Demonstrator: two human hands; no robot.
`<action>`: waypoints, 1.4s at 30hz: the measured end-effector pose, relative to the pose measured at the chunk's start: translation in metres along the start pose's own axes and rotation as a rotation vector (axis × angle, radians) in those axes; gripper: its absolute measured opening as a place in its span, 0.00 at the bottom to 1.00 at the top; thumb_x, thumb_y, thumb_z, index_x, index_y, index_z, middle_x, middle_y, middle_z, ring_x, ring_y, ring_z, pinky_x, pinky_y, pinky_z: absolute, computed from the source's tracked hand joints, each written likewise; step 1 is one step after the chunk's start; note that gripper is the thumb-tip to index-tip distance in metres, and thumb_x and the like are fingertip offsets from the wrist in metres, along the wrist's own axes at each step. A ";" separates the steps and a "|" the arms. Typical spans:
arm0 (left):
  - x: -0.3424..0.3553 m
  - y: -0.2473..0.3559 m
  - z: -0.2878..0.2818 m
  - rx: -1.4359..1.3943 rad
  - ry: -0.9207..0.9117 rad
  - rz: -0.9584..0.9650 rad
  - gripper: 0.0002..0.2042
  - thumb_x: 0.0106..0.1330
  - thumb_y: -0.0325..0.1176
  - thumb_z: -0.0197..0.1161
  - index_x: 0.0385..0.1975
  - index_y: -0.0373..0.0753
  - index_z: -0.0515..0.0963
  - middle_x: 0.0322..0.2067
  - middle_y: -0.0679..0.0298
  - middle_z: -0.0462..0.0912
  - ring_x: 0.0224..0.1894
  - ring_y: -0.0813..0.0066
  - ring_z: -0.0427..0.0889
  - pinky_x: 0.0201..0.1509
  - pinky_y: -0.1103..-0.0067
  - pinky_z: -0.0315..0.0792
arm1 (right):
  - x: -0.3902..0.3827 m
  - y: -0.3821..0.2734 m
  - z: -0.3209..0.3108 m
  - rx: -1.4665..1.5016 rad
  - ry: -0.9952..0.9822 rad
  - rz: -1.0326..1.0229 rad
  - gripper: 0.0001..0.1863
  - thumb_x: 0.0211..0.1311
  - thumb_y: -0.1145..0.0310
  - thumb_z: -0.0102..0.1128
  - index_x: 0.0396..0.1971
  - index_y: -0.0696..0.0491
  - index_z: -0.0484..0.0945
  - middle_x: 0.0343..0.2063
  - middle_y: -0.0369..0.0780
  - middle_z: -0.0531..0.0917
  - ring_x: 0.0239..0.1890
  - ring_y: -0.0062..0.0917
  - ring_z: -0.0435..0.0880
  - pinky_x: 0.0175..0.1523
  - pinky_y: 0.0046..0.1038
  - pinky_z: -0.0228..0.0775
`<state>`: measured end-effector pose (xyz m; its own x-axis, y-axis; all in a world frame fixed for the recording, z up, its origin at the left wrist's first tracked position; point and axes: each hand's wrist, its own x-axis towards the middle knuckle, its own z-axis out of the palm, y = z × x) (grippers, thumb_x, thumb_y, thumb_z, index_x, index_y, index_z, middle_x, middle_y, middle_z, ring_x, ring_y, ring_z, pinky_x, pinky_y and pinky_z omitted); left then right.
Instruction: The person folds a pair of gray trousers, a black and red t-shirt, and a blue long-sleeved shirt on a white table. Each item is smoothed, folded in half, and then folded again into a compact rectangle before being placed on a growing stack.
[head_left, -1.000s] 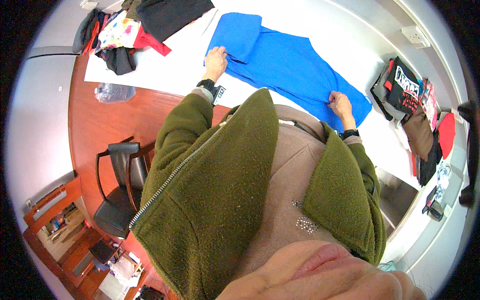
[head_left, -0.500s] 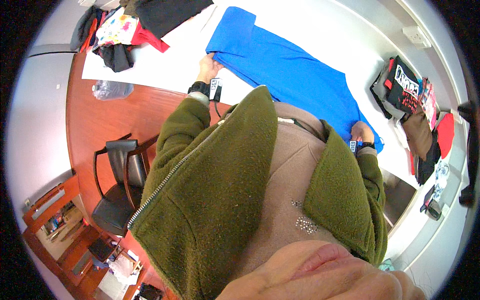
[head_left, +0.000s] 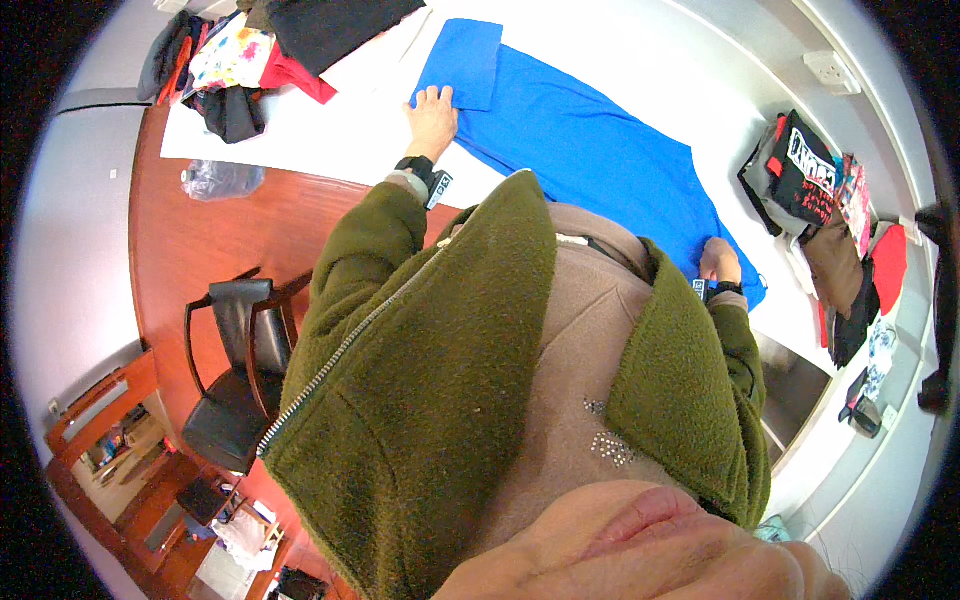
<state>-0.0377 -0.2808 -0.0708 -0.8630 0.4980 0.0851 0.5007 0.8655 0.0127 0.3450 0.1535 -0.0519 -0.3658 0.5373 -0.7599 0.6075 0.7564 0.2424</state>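
Observation:
A bright blue garment (head_left: 590, 130) is spread lengthwise over the white tabletop (head_left: 330, 135), running from the upper middle down to the right. Its far left end is folded over into a flat flap. At the near corner of that flap, my left hand (head_left: 432, 122) rests with fingers stretched out on the cloth. My right hand (head_left: 718, 261) touches the garment's near right end, close to its edge; its fingers are mostly hidden, so their grip cannot be made out. Each wrist wears a dark band with a small device.
Piled clothes (head_left: 245, 60) lie at the far left, and another stack of folded clothes (head_left: 815, 190) at the right. A plastic bag (head_left: 222, 180) sits on the reddish-brown surface beyond the white top's left edge. A black armchair (head_left: 240, 370) stands at the left.
My left hand has come from the garment's edge up onto the cloth, its fingers now spread over the flap's corner. The flap lies flatter and squarer. My right hand has shifted slightly left.

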 end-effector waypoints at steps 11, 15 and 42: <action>0.053 -0.022 0.002 -1.275 -0.206 -0.393 0.16 0.66 0.38 0.56 0.51 0.40 0.72 0.46 0.60 0.79 0.47 0.59 0.78 0.49 0.60 0.73 | 0.013 -0.023 -0.025 0.098 0.044 -0.440 0.13 0.42 0.65 0.73 0.29 0.54 0.83 0.29 0.45 0.85 0.35 0.35 0.84 0.39 0.35 0.75; 0.050 0.002 -0.053 -1.866 -0.346 -0.311 0.15 0.67 0.38 0.59 0.51 0.41 0.70 0.44 0.65 0.77 0.45 0.70 0.77 0.50 0.67 0.73 | -0.010 -0.079 -0.074 0.557 0.210 -0.759 0.17 0.53 0.56 0.67 0.33 0.54 0.81 0.30 0.40 0.84 0.34 0.30 0.82 0.41 0.31 0.73; -0.014 0.135 -0.176 -0.957 0.063 0.673 0.11 0.62 0.34 0.63 0.42 0.37 0.77 0.32 0.59 0.73 0.31 0.64 0.75 0.34 0.74 0.73 | -0.148 -0.197 -0.174 1.593 0.207 -1.085 0.28 0.56 0.59 0.68 0.51 0.60 0.70 0.41 0.41 0.81 0.42 0.23 0.80 0.46 0.25 0.74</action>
<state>0.0534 -0.1801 0.1047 -0.4135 0.8135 0.4090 0.7243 0.0217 0.6891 0.1565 -0.0104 0.1182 -0.9603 0.2657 -0.0849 0.0397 -0.1712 -0.9844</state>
